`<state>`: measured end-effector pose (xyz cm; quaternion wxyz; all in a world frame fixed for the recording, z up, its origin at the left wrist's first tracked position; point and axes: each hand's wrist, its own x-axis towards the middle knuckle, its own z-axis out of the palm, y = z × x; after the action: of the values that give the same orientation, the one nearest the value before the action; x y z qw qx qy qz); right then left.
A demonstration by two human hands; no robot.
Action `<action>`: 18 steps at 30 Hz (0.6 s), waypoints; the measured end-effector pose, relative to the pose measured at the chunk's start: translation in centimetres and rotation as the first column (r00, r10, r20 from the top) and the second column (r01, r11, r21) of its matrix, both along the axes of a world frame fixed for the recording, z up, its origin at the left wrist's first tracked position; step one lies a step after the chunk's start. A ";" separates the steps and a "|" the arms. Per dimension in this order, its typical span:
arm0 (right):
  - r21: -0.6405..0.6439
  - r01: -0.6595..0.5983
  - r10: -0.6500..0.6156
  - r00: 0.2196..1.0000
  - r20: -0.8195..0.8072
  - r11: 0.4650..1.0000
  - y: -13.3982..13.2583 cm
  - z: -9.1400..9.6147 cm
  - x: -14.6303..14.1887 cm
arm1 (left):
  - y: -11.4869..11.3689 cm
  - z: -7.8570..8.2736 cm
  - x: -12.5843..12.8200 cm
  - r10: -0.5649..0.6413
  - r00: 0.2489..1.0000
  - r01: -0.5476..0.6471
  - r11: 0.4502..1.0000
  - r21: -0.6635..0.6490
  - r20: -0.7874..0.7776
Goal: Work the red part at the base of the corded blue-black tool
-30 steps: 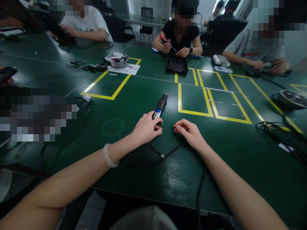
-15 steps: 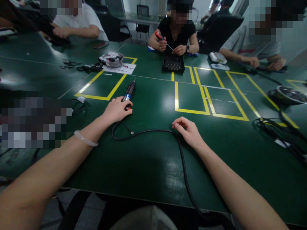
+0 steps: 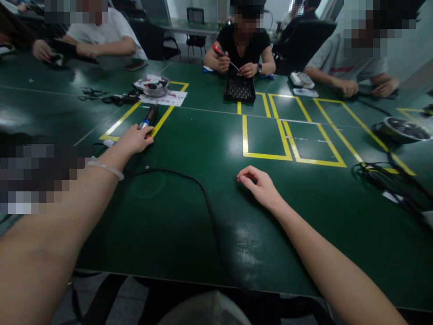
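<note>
A long table with a glossy dark green top is filling most of the view, and a person in a black shirt is working at its far side. At the left, the left hand is holding a black-and-silver cylindrical electric tool with a blue band, its fingers closing around the rear part. The tool is pointing away, inside a yellow tape rectangle; I cannot tell if it is touching the table. Just beyond it, a round transparent bowl is standing on a white printed sheet, so the hand should be moving gently, without bumping them. A thin black cable is running slack, its far end hidden behind the left forearm; leaving this slack seems wise. Further right, the right hand is curling its fingers narrowly, with nothing visible between them.
</note>
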<state>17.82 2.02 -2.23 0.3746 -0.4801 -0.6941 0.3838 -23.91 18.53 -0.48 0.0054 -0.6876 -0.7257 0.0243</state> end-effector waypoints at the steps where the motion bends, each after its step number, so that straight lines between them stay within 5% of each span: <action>1: -0.001 -0.001 0.001 1.000 0.004 1.000 0.0 0.0 0.0 | -0.3 0.0 0.1 0.008 1.000 -0.008 1.000 0.009 -0.008; 18: -0.028 -0.011 0.012 0.999 0.032 1.000 0.0 -0.6 -0.1 | -2.5 0.3 1.5 0.014 0.994 -0.009 0.999 0.042 -0.106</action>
<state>17.74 2.01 -2.81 0.3545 -0.4875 -0.6975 0.3876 -22.38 15.99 -0.22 0.0580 -0.6808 -0.7287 0.0460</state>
